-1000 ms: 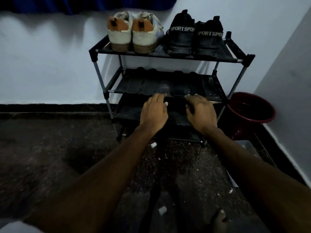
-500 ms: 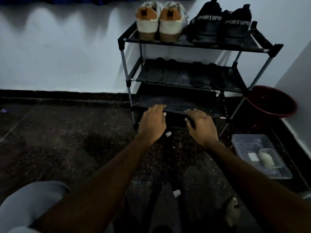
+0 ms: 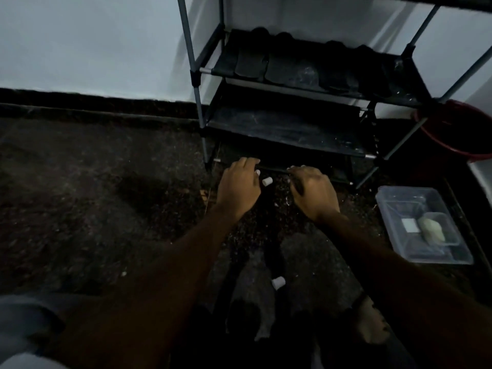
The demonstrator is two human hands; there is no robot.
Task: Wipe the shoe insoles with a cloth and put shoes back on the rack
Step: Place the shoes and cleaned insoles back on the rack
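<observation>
Shoes no longer show at all: a moment ago both pairs stood on the top shelf, but my head has tipped down and that shelf is now cut off above the frame, so I judge them well above my hands. My hands have dropped too, from the middle shelf to the lowest front rail. I take that to mean no shoe is in hand and no wiping has begun.

Nearest me a small white cap point(image 3: 278, 283) lies on the dark floor between my forearms. Further out my left hand point(image 3: 238, 187) and right hand point(image 3: 314, 194) sit side by side, fingers bent forward onto the bottom rail point(image 3: 273, 169) of the rack point(image 3: 198, 75), with a second white cap point(image 3: 267, 181) between them. I cannot tell whether either hand has closed round the rail or only rests on it (the right one shades something dark under its thumb, unreadable). To my right lies a clear tub point(image 3: 394, 209) with a pale lump inside, perhaps the cloth.

Beyond my fingertips comes the lower shelf point(image 3: 287, 126), then the middle shelf with dark flat shapes point(image 3: 292, 65), insoles by the look of them, well apart from both hands. A red bucket point(image 3: 458, 134) stands far right.
</observation>
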